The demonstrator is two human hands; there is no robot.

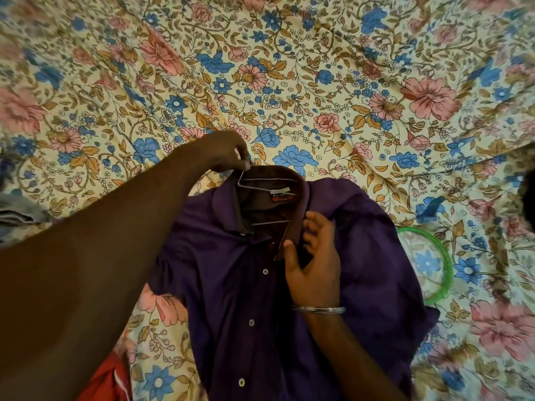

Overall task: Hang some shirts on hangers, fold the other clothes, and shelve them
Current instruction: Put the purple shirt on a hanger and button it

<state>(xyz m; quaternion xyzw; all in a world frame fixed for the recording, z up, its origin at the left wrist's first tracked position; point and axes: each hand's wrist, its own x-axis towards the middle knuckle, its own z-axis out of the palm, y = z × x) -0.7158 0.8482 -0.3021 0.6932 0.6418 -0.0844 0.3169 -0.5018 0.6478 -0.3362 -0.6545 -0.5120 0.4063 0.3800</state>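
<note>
A dark purple button shirt point(231, 285) hangs in front of me over the bed, collar up, with white buttons down its front. A thin metal hanger point(254, 185) sits inside the collar. My left hand point(228, 153) pinches the hanger's top just above the collar. My right hand point(314, 261) grips the shirt's front edge near the top button, fingers curled into the cloth. A bangle is on that wrist. The shirt's right side is bunched up.
The floral bedsheet point(289, 82) fills the view. A green plastic hanger point(443, 256) lies at the right beside the shirt. A red garment point(107, 380) is at the bottom left, grey-blue folded cloth point(14, 215) at the left edge, something dark point(528, 195) at the right edge.
</note>
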